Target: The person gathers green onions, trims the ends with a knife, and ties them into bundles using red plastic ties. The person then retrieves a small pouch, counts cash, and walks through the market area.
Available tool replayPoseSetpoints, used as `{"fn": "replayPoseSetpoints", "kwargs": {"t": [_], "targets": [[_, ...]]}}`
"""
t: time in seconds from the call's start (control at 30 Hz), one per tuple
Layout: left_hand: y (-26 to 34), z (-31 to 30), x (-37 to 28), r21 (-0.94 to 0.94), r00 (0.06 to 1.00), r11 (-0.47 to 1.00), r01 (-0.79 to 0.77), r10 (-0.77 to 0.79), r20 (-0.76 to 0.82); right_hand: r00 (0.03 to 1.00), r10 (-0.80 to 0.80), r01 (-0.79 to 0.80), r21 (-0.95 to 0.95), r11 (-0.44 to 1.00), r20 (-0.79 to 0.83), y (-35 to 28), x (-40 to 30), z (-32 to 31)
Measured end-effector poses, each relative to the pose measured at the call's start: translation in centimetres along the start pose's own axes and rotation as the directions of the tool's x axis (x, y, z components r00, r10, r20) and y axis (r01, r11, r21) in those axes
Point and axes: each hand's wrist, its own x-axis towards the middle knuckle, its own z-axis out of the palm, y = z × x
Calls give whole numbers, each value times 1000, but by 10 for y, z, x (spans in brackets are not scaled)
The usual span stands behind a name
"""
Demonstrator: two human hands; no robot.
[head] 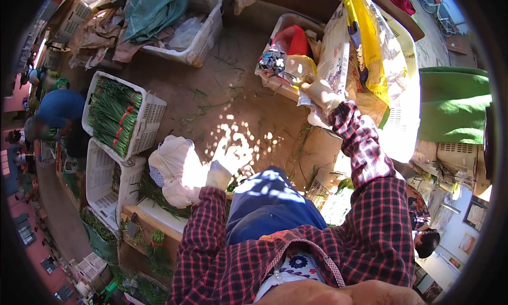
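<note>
My right hand (317,91), in a pale glove, reaches over the near edge of a white plastic crate (279,86). Beside its fingers is a silvery patterned thing (273,62), with a red bag (293,41) and a yellow one behind. Whether the fingers grip anything is unclear. My left hand (230,156), also gloved, is washed out by strong light to the left of my knees; its grip cannot be made out. Left of it lies a whitish cloth bundle (174,172). Bunches of long green stalks with red ties (115,114) fill a crate at the left.
An empty-looking white crate (105,186) adjoins the full one. A large white crate with yellow packaging (401,106) stands at the right. Another crate (202,39) holds green sacking at the top. A wooden bench edge (152,221) is lower left. A co-worker (59,110) bends over at far left.
</note>
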Motion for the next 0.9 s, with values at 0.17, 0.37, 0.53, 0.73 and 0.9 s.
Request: {"fn": "replayPoseSetpoints", "kwargs": {"t": [0.17, 0.37, 0.53, 0.73, 0.9], "targets": [[55, 75, 153, 505, 939, 792, -343, 307, 156, 976, 58, 28, -383, 923, 212, -51, 2, 6], [57, 138, 319, 781, 541, -93, -617, 671, 507, 790, 110, 233, -461, 856, 603, -66, 64, 6], [8, 125, 378, 623, 913, 684, -380, 387, 133, 876, -203, 409, -449, 795, 438, 0, 241, -42], [55, 100, 324, 452, 973, 862, -231, 209, 98, 941, 241, 156, -938, 310, 237, 116, 364, -2], [79, 80, 290, 304, 985, 938, -166, 145, 90, 860, 481, -5, -940, 341, 170, 127, 393, 53]]}}
